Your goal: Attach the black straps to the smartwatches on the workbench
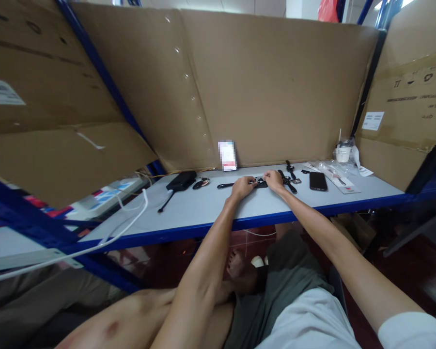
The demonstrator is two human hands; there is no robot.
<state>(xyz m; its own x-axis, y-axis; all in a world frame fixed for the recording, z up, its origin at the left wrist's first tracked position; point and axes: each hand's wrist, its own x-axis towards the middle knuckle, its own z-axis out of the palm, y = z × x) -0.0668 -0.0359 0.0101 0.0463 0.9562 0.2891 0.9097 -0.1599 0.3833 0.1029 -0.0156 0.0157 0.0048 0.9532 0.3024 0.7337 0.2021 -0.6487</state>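
Observation:
A black hand tool with a long handle (pixel 225 185) lies low over the worktop, and its wider dark head (pixel 261 183) shows between my hands. My left hand (pixel 244 187) is closed around the tool's middle. At the head end, my right hand (pixel 273 180) has its fingers pinched together; what exactly they grip is too small to make out. Just right of that hand lies another black-handled tool (pixel 288 182) with a small metal piece (pixel 296 181) beside it. Farther back is a similar black tool (pixel 290 169).
On the grey worktop (pixel 189 215), a black case (pixel 181 181) and small dark parts (pixel 201 183) lie left. A lit phone (pixel 227 155) leans on the cardboard wall (pixel 276 87). Right are a dark phone (pixel 318 181), plastic packaging (pixel 336 174) and a cup (pixel 343 152). A white cable (pixel 131 228) crosses the left edge.

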